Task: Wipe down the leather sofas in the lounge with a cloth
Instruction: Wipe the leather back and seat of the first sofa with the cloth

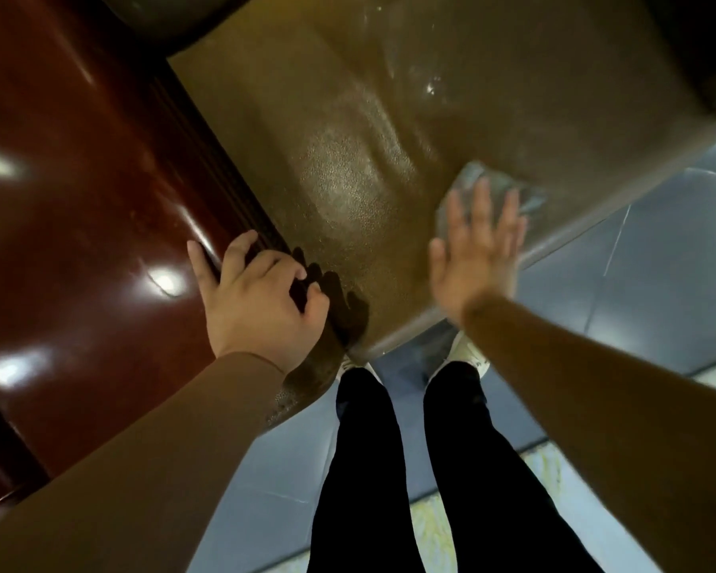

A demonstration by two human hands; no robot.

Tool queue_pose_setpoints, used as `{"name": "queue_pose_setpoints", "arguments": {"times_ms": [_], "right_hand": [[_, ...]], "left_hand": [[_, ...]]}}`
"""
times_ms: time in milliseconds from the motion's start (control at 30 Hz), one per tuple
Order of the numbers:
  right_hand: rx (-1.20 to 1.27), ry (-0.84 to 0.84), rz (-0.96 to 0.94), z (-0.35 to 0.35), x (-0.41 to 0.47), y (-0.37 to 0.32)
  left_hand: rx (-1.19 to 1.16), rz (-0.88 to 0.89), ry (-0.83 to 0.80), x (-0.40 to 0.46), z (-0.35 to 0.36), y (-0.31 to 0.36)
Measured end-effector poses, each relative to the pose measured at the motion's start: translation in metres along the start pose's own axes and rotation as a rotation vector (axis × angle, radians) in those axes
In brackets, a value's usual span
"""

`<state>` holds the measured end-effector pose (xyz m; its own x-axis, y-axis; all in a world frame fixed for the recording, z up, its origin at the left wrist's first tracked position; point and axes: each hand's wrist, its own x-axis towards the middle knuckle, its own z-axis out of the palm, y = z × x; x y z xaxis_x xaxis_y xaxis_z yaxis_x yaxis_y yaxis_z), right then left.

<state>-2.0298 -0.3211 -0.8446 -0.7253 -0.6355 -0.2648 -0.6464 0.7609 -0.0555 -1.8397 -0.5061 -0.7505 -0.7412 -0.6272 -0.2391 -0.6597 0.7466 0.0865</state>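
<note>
Wiping is under way, we judge: our right hand [478, 252] presses flat, fingers straight, on the grey cloth [492, 188] at the front edge of the sofa seat [348, 159], where wet streaks show; the rest looks untouched. Our left hand [259, 299] curls over the glossy wooden armrest [79, 179]; nothing blocks us

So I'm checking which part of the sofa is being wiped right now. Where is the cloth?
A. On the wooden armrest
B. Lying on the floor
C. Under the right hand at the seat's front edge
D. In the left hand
C: the cloth lies under the flat right hand near the seat front edge; the left hand grips the armrest.
</note>
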Motion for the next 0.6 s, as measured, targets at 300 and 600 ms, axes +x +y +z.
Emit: {"name": "queue_pose_setpoints", "arguments": {"times_ms": [300, 600], "right_hand": [[-0.103, 0.006, -0.755, 0.008, 0.052, 0.086], [-0.07, -0.199, -0.537, -0.01, 0.007, 0.011]], "left_hand": [[0.037, -0.021, -0.037, 0.001, 0.0, 0.001], [0.228, -0.055, -0.239, 0.011, -0.012, 0.015]]}}
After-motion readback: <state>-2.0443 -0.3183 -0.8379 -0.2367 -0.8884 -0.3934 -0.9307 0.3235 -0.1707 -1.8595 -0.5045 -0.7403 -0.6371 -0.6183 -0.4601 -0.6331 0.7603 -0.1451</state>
